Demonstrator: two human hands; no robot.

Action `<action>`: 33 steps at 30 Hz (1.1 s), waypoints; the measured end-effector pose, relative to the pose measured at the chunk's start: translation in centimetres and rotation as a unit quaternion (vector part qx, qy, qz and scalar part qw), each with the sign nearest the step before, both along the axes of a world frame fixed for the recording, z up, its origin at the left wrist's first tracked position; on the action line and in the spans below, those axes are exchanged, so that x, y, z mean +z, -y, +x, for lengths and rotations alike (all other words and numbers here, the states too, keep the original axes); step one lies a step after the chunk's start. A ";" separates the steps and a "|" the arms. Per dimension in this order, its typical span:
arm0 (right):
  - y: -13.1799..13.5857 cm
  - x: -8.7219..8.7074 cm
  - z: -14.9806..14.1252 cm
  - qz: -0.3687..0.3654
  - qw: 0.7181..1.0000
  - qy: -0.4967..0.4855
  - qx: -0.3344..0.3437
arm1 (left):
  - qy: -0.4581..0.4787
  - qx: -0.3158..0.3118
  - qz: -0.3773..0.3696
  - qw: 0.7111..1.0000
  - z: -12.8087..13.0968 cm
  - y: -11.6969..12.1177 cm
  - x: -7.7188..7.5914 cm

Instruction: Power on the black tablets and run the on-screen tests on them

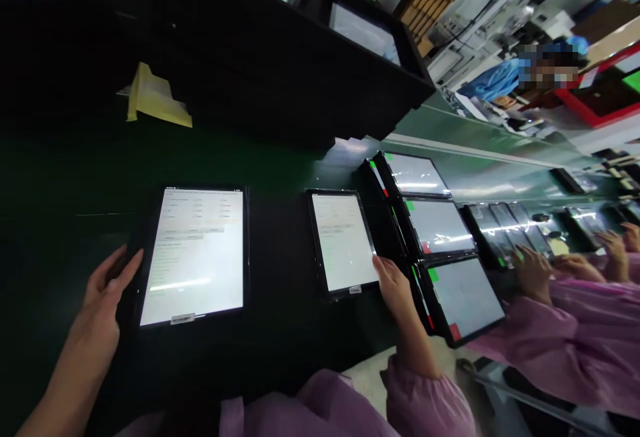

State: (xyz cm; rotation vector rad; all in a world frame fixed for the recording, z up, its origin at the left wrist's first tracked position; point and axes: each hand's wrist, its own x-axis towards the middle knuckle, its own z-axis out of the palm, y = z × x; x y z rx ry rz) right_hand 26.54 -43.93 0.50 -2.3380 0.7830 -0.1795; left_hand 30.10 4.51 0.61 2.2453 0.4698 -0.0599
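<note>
A tablet (200, 264) with a lit white screen of text and buttons lies before me, a small label at its bottom edge. My left hand (103, 300) is at its left side, thumb and fingers apart, the thumb close against the edge; whether it touches I cannot tell. To the right, a second lit tablet (345, 240) shows a similar page. My right hand (396, 288) grips that one by its lower right edge, thumb on the front and the other fingers mostly hidden.
Several more tablets (440, 224) with green and red corner marks stand in stacked rows at my right. A dark rack (280, 57) rises at the back, with yellow tape (157, 97) before it. Farther right, a co-worker's hand (533, 274) rests by other tablets.
</note>
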 end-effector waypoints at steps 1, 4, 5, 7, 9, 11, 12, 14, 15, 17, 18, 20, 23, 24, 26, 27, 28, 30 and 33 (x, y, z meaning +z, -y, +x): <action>-0.5 -0.4 -0.2 0.013 1.000 0.007 -0.002 | 0.001 -0.005 -0.002 1.000 0.2 0.1 -0.2; -1.2 -1.0 -0.9 0.045 0.999 0.023 0.003 | 0.006 -0.035 0.033 0.999 0.5 0.6 -0.2; -1.2 -1.1 -1.2 0.057 0.998 0.025 0.009 | 0.002 -0.047 0.051 0.998 0.6 0.7 0.1; -0.9 -1.1 -2.0 0.082 0.996 0.028 0.027 | -0.023 -0.057 0.068 0.996 0.6 1.1 0.9; -0.2 -1.0 -2.8 0.119 0.991 0.020 0.060 | -0.065 -0.056 0.052 0.995 0.4 1.1 1.9; 0.3 -1.0 -3.2 0.154 0.984 0.005 0.092 | -0.096 -0.056 0.040 0.993 0.2 0.7 2.5; 0.5 -1.1 -3.2 0.166 0.981 -0.001 0.096 | -0.103 -0.063 0.043 0.992 0.1 0.4 2.6; 0.5 -1.2 -2.8 0.179 0.982 0.000 0.062 | -0.111 -0.092 0.067 0.987 -0.1 -0.3 2.6; 0.4 -1.2 -2.5 0.185 0.982 0.005 0.034 | -0.117 -0.110 0.084 0.983 -0.2 -0.6 2.5; -0.1 -1.2 -1.9 0.199 0.980 0.016 -0.011 | -0.137 -0.143 0.114 0.974 -0.6 -0.6 2.4; -0.3 -1.1 -1.7 0.207 0.978 0.020 -0.022 | -0.143 -0.153 0.124 0.970 -0.9 -0.2 2.5; -0.6 -0.8 -1.5 0.215 0.976 0.022 -0.024 | -0.131 -0.161 0.139 0.968 -1.3 1.0 2.9; -1.0 -0.2 -1.7 0.216 0.975 0.037 -0.026 | -0.114 -0.127 0.146 0.974 -1.2 3.2 3.9; -1.1 0.1 -1.9 0.211 0.976 0.050 -0.029 | -0.121 -0.102 0.145 0.977 -1.0 3.7 4.1; -1.5 0.6 -2.3 0.176 0.979 0.097 -0.033 | -0.134 -0.055 0.139 0.980 -0.3 4.1 4.5; -1.8 0.9 -2.6 0.146 0.980 0.129 -0.028 | -0.130 -0.044 0.137 0.981 0.0 4.1 4.5; -2.2 1.1 -2.8 0.107 0.981 0.163 -0.015 | -0.123 -0.040 0.136 0.982 0.3 4.0 4.6; -3.1 1.6 -3.2 0.027 0.975 0.215 0.041 | -0.106 -0.044 0.133 0.984 0.7 3.5 4.5; -4.5 2.1 -3.8 -0.062 0.956 0.224 0.177 | -0.116 -0.047 0.132 0.983 0.8 3.0 4.5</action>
